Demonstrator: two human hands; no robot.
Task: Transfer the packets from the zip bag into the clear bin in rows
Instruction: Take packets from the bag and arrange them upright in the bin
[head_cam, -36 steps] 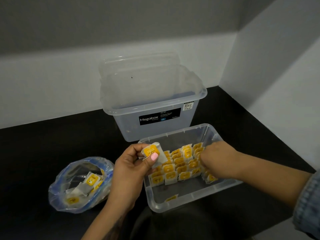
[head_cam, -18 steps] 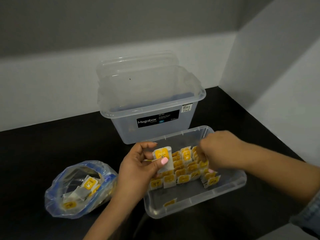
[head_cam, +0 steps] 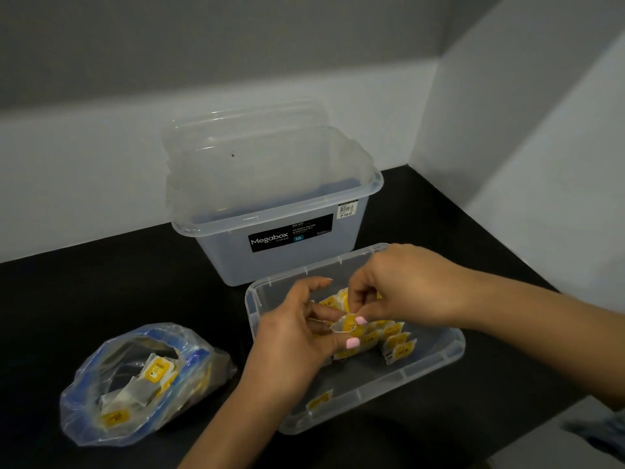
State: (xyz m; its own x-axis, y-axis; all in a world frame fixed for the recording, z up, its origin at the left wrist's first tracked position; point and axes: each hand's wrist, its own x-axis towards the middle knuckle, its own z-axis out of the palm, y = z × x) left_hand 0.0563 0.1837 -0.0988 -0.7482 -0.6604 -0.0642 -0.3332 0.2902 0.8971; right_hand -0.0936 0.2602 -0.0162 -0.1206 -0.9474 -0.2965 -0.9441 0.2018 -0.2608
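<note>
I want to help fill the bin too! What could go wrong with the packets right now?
Both hands, left hand and right hand, pinch one packet right above the standing rows in the clear bin; a bump might topple them. One loose packet already lies flat, apart from the rows. The zip bag lies open on its side, so packets may slide out.

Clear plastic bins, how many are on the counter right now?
2. The tall Megabox bin stands at the back by the wall; the shallow clear bin sits in front of it, holding the packets. None seems hidden.
</note>
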